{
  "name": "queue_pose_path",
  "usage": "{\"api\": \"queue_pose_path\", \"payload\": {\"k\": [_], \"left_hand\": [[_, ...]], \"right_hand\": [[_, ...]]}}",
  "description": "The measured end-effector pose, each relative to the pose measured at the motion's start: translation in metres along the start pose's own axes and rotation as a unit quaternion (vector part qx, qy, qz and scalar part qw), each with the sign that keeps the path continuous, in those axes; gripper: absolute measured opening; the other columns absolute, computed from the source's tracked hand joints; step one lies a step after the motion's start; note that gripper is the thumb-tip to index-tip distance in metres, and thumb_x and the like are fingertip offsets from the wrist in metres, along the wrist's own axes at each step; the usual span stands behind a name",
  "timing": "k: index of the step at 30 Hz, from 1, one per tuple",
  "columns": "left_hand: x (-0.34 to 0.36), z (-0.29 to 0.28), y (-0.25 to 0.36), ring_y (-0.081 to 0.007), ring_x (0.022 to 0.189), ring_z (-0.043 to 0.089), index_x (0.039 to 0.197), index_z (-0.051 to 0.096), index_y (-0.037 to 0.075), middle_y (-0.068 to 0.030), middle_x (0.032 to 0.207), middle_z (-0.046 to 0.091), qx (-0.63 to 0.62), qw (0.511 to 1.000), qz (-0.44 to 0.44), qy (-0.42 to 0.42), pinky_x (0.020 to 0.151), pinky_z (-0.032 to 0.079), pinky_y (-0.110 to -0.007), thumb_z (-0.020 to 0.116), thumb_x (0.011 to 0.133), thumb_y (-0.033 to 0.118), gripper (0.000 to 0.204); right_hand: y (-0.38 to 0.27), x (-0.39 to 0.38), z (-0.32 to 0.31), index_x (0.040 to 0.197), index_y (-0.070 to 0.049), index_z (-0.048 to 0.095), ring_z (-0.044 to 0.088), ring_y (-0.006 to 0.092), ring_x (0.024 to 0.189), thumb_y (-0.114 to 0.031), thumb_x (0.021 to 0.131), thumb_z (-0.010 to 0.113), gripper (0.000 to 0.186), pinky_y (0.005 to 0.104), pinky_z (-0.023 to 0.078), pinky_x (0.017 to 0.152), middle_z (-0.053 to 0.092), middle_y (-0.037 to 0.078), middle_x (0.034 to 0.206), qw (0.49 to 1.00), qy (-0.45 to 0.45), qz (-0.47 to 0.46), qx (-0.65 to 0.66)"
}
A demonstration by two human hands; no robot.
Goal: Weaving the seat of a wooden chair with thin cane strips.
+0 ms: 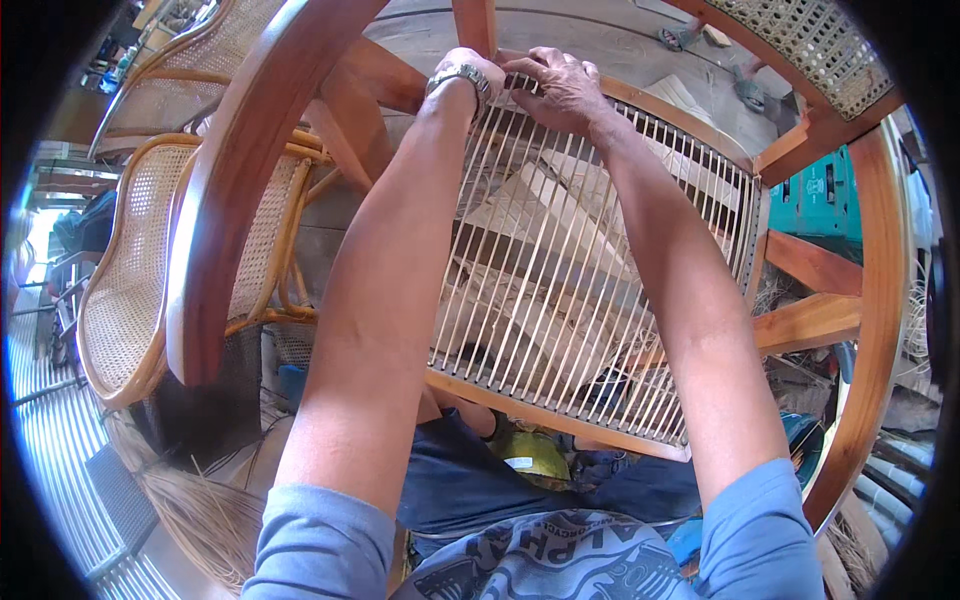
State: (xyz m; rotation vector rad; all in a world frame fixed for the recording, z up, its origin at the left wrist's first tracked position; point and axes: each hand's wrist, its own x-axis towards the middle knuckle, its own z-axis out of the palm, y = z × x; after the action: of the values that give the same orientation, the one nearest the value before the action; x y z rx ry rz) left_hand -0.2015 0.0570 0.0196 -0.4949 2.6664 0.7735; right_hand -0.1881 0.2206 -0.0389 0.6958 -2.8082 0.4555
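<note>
A wooden seat frame (560, 410) lies before me, strung with pale parallel cane strands (540, 300) that run from its near rail to its far rail. My left hand (478, 72) is at the far rail's left end, a metal watch on its wrist; its fingers are mostly hidden beyond the wrist. Just right of it, my right hand (565, 95) bends over the far rail and the strand ends, thumb and fingers closed on something I cannot make out.
Curved wooden chair members (230, 240) surround the frame. Woven cane chairs (135, 260) stand at the left, loose cane bundles (195, 510) below them. A teal crate (815, 195) sits at the right. Another person's foot (750, 90) shows at the upper right.
</note>
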Motion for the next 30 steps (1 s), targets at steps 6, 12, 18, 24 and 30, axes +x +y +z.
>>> {"api": "queue_pose_path", "payload": {"k": [6, 12, 18, 24, 30], "left_hand": [[0.007, 0.001, -0.004, -0.0293, 0.115, 0.067, 0.119, 0.071, 0.005, -0.0171, 0.121, 0.070, 0.027, 0.999, 0.019, 0.010, 0.096, 0.054, -0.037, 0.071, 0.081, 0.026, 0.044], [0.010, 0.003, -0.001, -0.0297, 0.117, 0.066, 0.118, 0.071, 0.004, -0.0180, 0.122, 0.069, 0.037, 0.999, 0.020, 0.008, 0.097, 0.053, -0.036, 0.073, 0.078, 0.023, 0.045], [0.021, 0.004, -0.009, -0.0301, 0.119, 0.065, 0.118, 0.071, 0.004, -0.0183, 0.124, 0.068, 0.034, 0.999, 0.009, 0.006, 0.099, 0.052, -0.037, 0.073, 0.079, 0.024, 0.044], [0.024, 0.011, -0.016, -0.0304, 0.118, 0.065, 0.114, 0.074, 0.007, -0.0173, 0.122, 0.069, 0.073, 0.995, 0.054, 0.043, 0.098, 0.053, -0.038, 0.070, 0.084, 0.033, 0.040], [-0.051, 0.026, -0.059, -0.0293, 0.116, 0.065, 0.111, 0.074, 0.008, -0.0164, 0.121, 0.069, -0.059, 0.994, -0.061, -0.070, 0.097, 0.052, -0.038, 0.066, 0.087, 0.030, 0.033]], "right_hand": [[-0.003, 0.004, 0.001, 0.136, -0.037, 0.057, 0.041, 0.0285, 0.141, -0.047, 0.092, 0.064, 0.045, 0.0537, 0.025, 0.115, 0.050, 0.009, 0.146, 1.000, -0.009, 0.010, -0.001], [0.001, 0.002, -0.002, 0.136, -0.036, 0.058, 0.039, 0.0287, 0.142, -0.049, 0.093, 0.062, 0.044, 0.0546, 0.023, 0.115, 0.048, 0.009, 0.148, 1.000, -0.021, 0.005, 0.012], [-0.007, -0.003, -0.006, 0.141, -0.036, 0.055, 0.032, 0.0306, 0.147, -0.052, 0.097, 0.054, 0.047, 0.0550, 0.017, 0.118, 0.040, 0.011, 0.155, 0.999, -0.041, -0.003, -0.029], [-0.015, -0.010, -0.006, 0.144, -0.038, 0.052, 0.030, 0.0311, 0.148, -0.053, 0.098, 0.051, 0.048, 0.0535, 0.019, 0.120, 0.037, 0.011, 0.158, 0.997, -0.036, -0.007, -0.064], [-0.028, 0.005, -0.054, 0.151, -0.028, 0.043, 0.036, 0.0369, 0.142, -0.046, 0.101, 0.050, 0.053, 0.0585, 0.031, 0.113, 0.035, 0.017, 0.156, 0.974, -0.215, 0.035, -0.058]]}}
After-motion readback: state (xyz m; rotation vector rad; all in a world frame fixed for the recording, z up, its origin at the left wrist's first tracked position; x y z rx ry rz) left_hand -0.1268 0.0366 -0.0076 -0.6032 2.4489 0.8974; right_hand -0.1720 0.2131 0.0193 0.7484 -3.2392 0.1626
